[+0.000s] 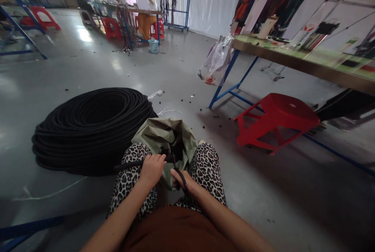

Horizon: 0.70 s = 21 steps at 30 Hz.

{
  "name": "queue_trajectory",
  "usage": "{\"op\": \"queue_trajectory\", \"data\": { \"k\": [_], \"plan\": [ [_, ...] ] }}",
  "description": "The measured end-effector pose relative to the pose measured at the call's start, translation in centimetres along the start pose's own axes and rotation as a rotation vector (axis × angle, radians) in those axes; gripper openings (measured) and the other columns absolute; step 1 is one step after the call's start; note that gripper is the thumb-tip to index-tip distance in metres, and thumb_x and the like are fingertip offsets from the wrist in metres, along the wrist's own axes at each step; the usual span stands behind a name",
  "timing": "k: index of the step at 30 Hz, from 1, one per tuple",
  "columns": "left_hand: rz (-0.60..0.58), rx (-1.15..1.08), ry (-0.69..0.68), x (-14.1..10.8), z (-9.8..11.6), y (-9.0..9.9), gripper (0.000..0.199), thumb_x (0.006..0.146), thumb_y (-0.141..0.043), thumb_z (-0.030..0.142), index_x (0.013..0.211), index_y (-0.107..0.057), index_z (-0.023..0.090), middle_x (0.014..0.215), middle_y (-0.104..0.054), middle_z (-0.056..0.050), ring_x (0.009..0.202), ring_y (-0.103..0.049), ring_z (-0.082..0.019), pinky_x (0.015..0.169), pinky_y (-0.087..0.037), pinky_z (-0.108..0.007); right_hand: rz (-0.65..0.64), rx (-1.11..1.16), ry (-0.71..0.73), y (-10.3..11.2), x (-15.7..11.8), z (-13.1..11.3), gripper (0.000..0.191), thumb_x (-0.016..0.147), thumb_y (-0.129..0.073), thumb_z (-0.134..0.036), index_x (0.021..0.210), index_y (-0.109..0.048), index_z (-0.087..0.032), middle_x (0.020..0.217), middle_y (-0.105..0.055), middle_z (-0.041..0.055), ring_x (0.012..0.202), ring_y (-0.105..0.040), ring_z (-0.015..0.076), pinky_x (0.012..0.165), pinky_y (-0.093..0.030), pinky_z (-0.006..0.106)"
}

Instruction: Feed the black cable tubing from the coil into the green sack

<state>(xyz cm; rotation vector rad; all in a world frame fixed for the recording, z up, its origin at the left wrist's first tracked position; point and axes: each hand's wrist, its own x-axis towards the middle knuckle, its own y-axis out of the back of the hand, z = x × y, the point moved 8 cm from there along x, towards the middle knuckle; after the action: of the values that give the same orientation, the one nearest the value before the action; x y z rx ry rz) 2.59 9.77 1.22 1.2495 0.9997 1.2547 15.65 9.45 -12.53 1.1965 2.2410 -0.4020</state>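
Observation:
My left hand (152, 169) is closed around a thick black cord (131, 164), which runs leftward over my knee. In my right hand (182, 179) is a pair of scissors (184, 184) with dark handles, the blades pointing up at the cord's end. Whether the blades touch the cord I cannot tell. Between my knees stands an open green woven sack (158, 129), its dark inside partly hidden by my hands. Beside it on the left lies a big coil of black cord (67, 138).
A red plastic stool (281, 107) stands at the right by a work table (307, 64) with blue legs. From its corner hangs a clear plastic bag (216, 60). Small black scraps dot the grey floor (175, 76). Farther back, people sit at tables near a blue bucket (153, 46).

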Motion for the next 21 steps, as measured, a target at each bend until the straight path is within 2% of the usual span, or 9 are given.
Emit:
{"op": "queue_trajectory", "data": {
  "k": [6, 12, 16, 21],
  "plan": [
    [-0.019, 0.009, -0.027, -0.1, 0.1, -0.2, 0.033, 0.097, -0.044, 0.024, 0.121, -0.067, 0.019, 0.1, -0.073, -0.011, 0.093, -0.063, -0.025, 0.082, -0.04, -0.041, -0.002, -0.035, -0.013, 0.1, 0.1, 0.1, 0.046, 0.088, -0.061, -0.059, 0.074, -0.06, -0.015, 0.064, -0.059, 0.0049, 0.056, -0.056, 0.0145, 0.054, -0.043, 0.025],
    [-0.052, -0.005, -0.064, -0.2, 0.4, -0.3, 0.034, 0.095, -0.047, 0.022, 0.122, -0.067, 0.021, 0.098, -0.073, -0.01, 0.092, -0.064, -0.024, 0.08, -0.041, -0.041, -0.013, -0.048, -0.02, 0.1, -0.1, -0.2, 0.049, 0.086, -0.062, -0.062, 0.073, -0.061, -0.015, 0.062, -0.058, 0.0038, 0.055, -0.055, 0.0144, 0.053, -0.042, 0.025],
    [-0.066, -0.006, -0.077, -0.3, 0.5, -0.4, 0.033, 0.095, -0.047, 0.021, 0.12, -0.068, 0.021, 0.098, -0.073, -0.009, 0.092, -0.064, -0.024, 0.081, -0.04, -0.04, 0.01, -0.048, -0.034, 0.4, 0.6, 0.4, 0.052, 0.085, -0.061, -0.065, 0.073, -0.061, -0.014, 0.06, -0.057, 0.0021, 0.055, -0.053, 0.0135, 0.053, -0.04, 0.024],
    [-0.079, -0.013, -0.089, -0.2, 0.6, -0.4, 0.033, 0.095, -0.048, 0.021, 0.121, -0.067, 0.021, 0.097, -0.072, -0.008, 0.092, -0.065, -0.023, 0.08, -0.04, -0.04, 0.035, 0.034, -0.049, 0.4, 0.8, 0.7, 0.057, 0.079, -0.064, -0.07, 0.074, -0.059, -0.014, 0.06, -0.056, 0.0001, 0.055, -0.055, 0.013, 0.055, -0.043, 0.025]
  ]
}}
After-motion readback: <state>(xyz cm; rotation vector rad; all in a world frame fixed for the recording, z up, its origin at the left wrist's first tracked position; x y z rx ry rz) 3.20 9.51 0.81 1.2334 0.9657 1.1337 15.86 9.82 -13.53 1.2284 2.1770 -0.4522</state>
